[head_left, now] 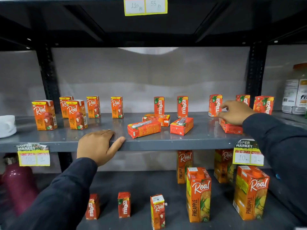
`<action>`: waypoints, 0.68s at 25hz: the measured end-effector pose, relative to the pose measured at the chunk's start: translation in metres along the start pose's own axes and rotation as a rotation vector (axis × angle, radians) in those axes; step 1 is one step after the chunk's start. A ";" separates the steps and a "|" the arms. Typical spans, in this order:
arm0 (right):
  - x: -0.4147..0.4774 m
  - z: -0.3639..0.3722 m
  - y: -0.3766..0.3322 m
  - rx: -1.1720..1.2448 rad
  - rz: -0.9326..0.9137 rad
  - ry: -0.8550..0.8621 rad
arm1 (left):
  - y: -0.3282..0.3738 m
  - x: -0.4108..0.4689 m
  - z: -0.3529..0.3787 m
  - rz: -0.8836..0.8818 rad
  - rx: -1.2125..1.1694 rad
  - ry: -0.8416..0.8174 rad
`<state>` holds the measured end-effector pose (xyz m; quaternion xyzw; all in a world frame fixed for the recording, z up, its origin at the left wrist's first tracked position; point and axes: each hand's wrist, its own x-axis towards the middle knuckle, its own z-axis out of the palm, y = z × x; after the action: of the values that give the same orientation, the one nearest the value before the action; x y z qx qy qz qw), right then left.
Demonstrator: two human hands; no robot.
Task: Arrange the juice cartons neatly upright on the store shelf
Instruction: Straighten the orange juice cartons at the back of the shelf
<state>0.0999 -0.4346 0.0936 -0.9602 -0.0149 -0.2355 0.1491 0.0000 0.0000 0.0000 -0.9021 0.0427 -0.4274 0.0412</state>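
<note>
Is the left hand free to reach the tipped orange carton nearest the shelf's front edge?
Probably yes: the left hand rests empty on the grey shelf edge, nothing standing between it and that tipped orange carton.

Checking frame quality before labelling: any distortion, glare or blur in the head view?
Head view: wide-angle bowing bends the grey metal middle shelf; soft glare and carton reflections on its surface; handwritten yellow-edged price tags overexposed and blurred; fallen small orange juice cartons stay legible.

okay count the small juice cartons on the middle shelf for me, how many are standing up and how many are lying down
Standing Real litchi cartons: 5
Standing Maaza cartons: 5
Cartons lying flat: 4, one of them under the right hand
Total on the middle shelf: 14
</note>
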 end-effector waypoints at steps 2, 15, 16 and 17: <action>-0.001 -0.007 0.005 0.038 0.031 -0.021 | 0.001 0.000 -0.001 0.001 0.022 0.061; -0.019 -0.010 -0.003 -0.056 0.237 -0.209 | 0.009 -0.002 0.001 -0.005 0.030 0.194; -0.020 -0.009 -0.008 -0.069 0.240 -0.213 | 0.009 -0.001 0.002 -0.008 0.030 0.203; -0.021 -0.008 -0.012 -0.072 0.245 -0.225 | 0.009 -0.002 0.002 -0.012 0.032 0.195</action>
<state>0.0762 -0.4247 0.0944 -0.9799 0.0941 -0.1067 0.1397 0.0005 -0.0084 -0.0037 -0.8557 0.0345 -0.5141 0.0487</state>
